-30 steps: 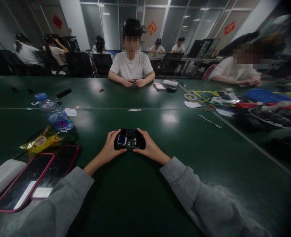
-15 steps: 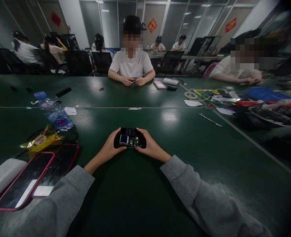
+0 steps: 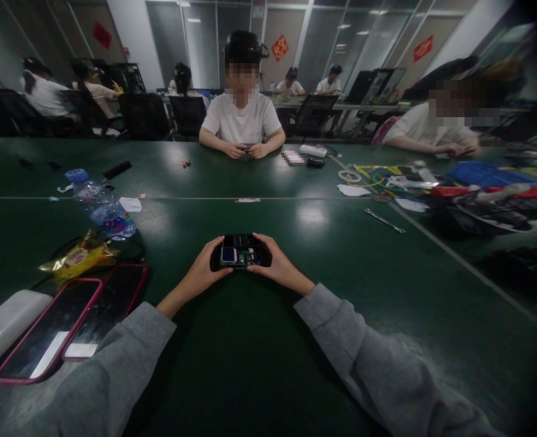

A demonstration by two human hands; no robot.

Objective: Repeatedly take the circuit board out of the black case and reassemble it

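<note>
Together, the left hand point(image 3: 205, 264) and right hand point(image 3: 276, 265) hold a circuit-board device point(image 3: 243, 257), each grip curled snugly around one end.

The device point(image 3: 242, 249) is showing a black body, its face turning upward. A green board point(image 3: 243, 261) is lying bare along the six o'clock side. A square, dark blue screen point(image 3: 228, 255) is sitting toward eight o'clock; small parts point(image 3: 251, 251) are clustering toward four. The hands point(image 3: 275, 261) are gripping it at nine and three. Contact with the surface point(image 3: 239, 352) is not showing clearly.
</note>
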